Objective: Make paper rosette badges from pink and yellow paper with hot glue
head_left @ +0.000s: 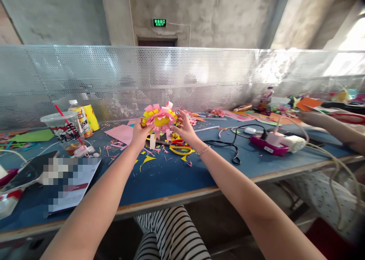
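Observation:
A pink and yellow paper flower (160, 120) with fringed, curled strips is held above the blue table. My left hand (140, 132) grips it at its left edge, thumb toward the front. Close to its right edge, my right hand (186, 130) has its fingers spread; whether a fingertip touches the paper I cannot tell. Beneath the flower lie yellow-handled scissors (181, 150) and a red handle (178, 142), partly covered by my hands. Yellow paper scraps (147, 161) and pink slivers are scattered around them. A pink paper sheet (121, 135) rests to the left.
Left stand a plastic cup with a red straw (64, 132) and a drink bottle (82, 119), near a phone (31, 170). A magenta power strip (269, 145) and black cord (225, 143) lie right. Another person's arm (327, 125) reaches in. A perforated metal screen (159, 77) borders the back.

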`<act>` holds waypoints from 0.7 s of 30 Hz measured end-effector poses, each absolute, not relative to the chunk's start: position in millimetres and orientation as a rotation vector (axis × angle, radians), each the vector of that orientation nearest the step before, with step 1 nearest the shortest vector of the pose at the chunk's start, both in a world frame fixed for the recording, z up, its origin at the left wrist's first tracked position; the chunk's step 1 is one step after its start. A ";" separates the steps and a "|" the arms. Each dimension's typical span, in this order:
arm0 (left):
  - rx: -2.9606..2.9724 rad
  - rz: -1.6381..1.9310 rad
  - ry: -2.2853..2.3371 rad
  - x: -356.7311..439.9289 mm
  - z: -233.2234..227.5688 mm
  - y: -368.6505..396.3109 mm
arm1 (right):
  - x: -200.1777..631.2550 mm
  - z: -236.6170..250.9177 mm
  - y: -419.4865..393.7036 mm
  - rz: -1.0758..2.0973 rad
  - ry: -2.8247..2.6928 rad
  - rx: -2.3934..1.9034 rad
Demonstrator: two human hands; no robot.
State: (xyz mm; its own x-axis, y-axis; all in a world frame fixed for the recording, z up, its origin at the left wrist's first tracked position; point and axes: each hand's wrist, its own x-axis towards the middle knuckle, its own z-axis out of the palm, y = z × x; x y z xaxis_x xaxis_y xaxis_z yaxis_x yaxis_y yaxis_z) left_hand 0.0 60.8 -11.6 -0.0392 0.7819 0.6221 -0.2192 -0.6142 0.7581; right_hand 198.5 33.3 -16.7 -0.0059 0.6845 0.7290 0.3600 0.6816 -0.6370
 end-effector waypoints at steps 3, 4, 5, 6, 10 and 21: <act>1.479 1.563 0.551 4.3 -15.5 57.8 | 197.2 -17.6 36.8 0.505 -1.556 -0.792; 1.487 1.517 0.533 5.6 -16.8 56.8 | 197.0 -17.3 37.1 0.562 -1.540 -0.758; 1.498 1.491 0.521 6.6 -17.8 56.2 | 197.0 -16.8 37.1 0.607 -1.530 -0.723; 1.511 1.481 0.517 7.2 -18.6 56.1 | 197.6 -16.1 37.0 0.630 -1.526 -0.692; 1.694 1.559 0.580 2.8 -17.8 61.8 | 205.0 -12.5 36.7 0.456 -1.593 -0.673; 2.926 1.297 1.331 -50.7 -20.7 71.8 | 214.2 -24.1 42.7 -0.117 -2.141 -0.947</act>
